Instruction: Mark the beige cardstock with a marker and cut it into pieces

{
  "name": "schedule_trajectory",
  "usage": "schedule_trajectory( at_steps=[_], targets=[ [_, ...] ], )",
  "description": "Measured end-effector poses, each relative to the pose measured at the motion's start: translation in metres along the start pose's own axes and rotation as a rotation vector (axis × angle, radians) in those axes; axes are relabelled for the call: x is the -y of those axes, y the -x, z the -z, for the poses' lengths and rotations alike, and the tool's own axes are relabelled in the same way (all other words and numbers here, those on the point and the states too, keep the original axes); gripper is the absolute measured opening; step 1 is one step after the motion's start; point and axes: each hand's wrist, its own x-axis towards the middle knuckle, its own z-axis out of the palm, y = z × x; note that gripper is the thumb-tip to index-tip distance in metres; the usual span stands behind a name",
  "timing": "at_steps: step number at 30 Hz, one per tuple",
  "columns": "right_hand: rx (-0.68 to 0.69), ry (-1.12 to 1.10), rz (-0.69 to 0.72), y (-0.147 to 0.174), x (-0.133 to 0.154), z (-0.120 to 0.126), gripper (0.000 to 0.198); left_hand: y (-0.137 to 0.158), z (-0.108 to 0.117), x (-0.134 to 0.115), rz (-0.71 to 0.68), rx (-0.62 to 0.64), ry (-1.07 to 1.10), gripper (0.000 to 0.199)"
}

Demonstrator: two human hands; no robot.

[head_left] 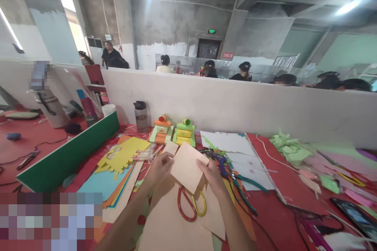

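Observation:
A square-cut piece of cream paper (188, 166) is held up in front of me. My right hand (212, 172) pinches its right edge, thumb on the front face. My left hand (161, 166) is closed at its left edge, with fingers curled. Behind the left fingers a smaller strip of cream paper (171, 148) shows; whether that hand grips it too is unclear. Scissors (187, 208) with one red and one yellow handle lie beneath, on larger cream sheets (171, 227); the held paper hides their blades.
Two layered paper models, one orange (161, 135) and one green-yellow (184, 133), stand by the white partition (206, 102). Coloured sheets (125, 153) lie left, beside a green divider (73, 153). Teal-handled pliers (244, 192), cords and a phone (356, 215) lie right. A bottle (141, 117) stands behind.

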Motion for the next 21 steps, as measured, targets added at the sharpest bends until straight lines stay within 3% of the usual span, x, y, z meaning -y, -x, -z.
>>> schedule_trajectory(
  at_steps=[8,11,16,21],
  targets=[
    [-0.04,-0.135,0.014,-0.013,-0.011,0.014,0.029,-0.003,0.008,0.0,-0.031,-0.1,-0.014,0.031],
    [-0.176,-0.243,0.04,-0.015,-0.007,0.023,0.029,-0.005,0.016,-0.001,-0.029,-0.171,-0.027,0.035],
    [-0.502,-0.504,0.142,-0.016,0.003,0.064,0.036,-0.007,0.031,0.008,-0.039,-0.266,-0.135,0.033],
    [-0.556,-0.631,0.164,-0.012,0.007,0.083,0.04,-0.002,0.026,0.019,-0.092,-0.246,-0.24,0.03]
  ],
)
